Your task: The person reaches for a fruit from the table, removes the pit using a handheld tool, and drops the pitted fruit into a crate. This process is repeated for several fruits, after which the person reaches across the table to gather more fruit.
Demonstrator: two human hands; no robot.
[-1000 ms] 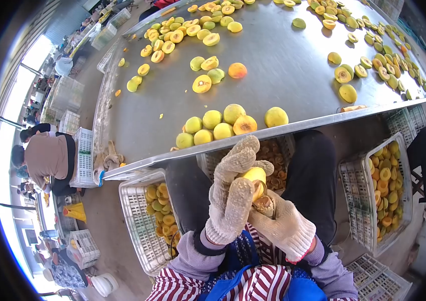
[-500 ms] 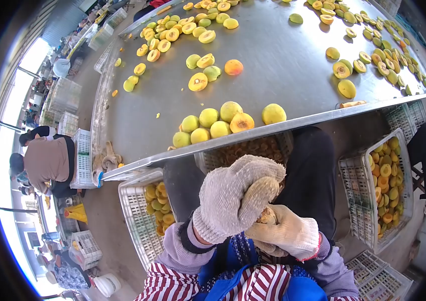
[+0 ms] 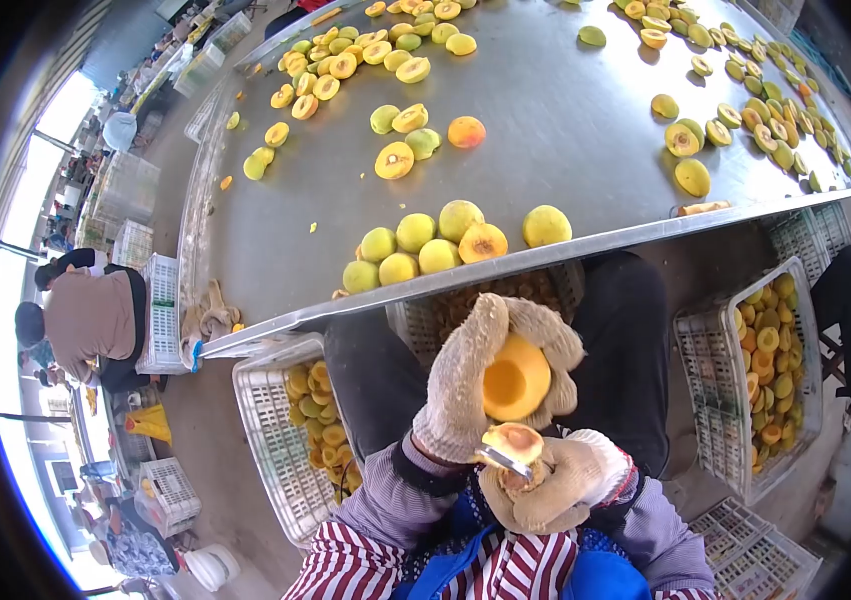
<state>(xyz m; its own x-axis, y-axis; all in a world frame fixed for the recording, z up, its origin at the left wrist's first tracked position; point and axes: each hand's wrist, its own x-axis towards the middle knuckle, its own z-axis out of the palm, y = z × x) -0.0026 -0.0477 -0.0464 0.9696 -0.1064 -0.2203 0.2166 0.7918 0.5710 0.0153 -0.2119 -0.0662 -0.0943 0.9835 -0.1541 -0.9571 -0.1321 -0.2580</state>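
My gloved left hand is wrapped round a yellow peach half, its cut face and smooth pit hollow turned up towards me. Just below it, my gloved right hand is closed round a pitting knife with a shiny metal blade; the handle is mostly hidden in the glove. On the blade lies a scooped-out piece of peach flesh, apart from the half. Beyond my hands, several peaches and one cut half sit along the near edge of the metal table.
Crates of peach halves stand at my left and right. A third crate is under the table edge between my knees. More halves lie across the table. A person sits further left; another person's dark-clothed leg shows at right.
My left hand has turned and opened up the view of the peach half. The right hand has drawn down and left, bringing the knife and the scooped piece into sight.
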